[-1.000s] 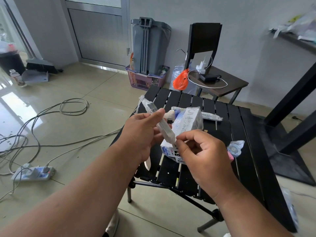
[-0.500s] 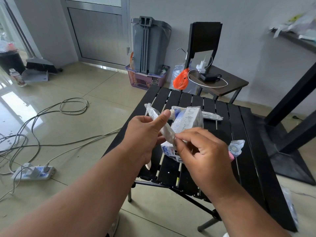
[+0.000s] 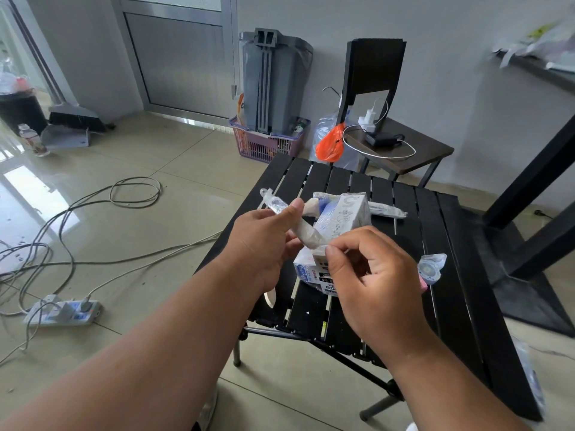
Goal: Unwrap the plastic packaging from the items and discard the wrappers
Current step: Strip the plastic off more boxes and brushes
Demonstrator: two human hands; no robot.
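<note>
Fingers of the left hand (image 3: 264, 241) curl round the upper part of a slim item in clear plastic wrap (image 3: 291, 220), thumb laid along it, so the piece is steadied at a slant above the black slatted table (image 3: 466, 290). The right hand (image 3: 373, 275) pinches the lower end of the same wrap between thumb and forefinger, the other fingers curled in behind; this looks like a grip meant to tear or peel the film while the left hand holds the body firm, and holding it in the air rather than on the slats likely gives both hands room to pull apart. Just beyond the hands a white and blue box (image 3: 339, 225) sits on the table, probably waiting its turn, with a long wrapped piece (image 3: 385, 209) lying behind it and a small round packaged item (image 3: 431, 269) off to the right, near the right wrist. Farther out, a grey bin (image 3: 273, 82) stands against the wall in a purple basket (image 3: 264, 144), a likely place for wrappers, though a black bin (image 3: 18, 110) by the door could serve too. What the slim item is cannot be made out through the film, and whether the wrap has begun to open is hidden under the right fingertips. The box's near side is covered by the right hand, and its print is too small to read.
</note>
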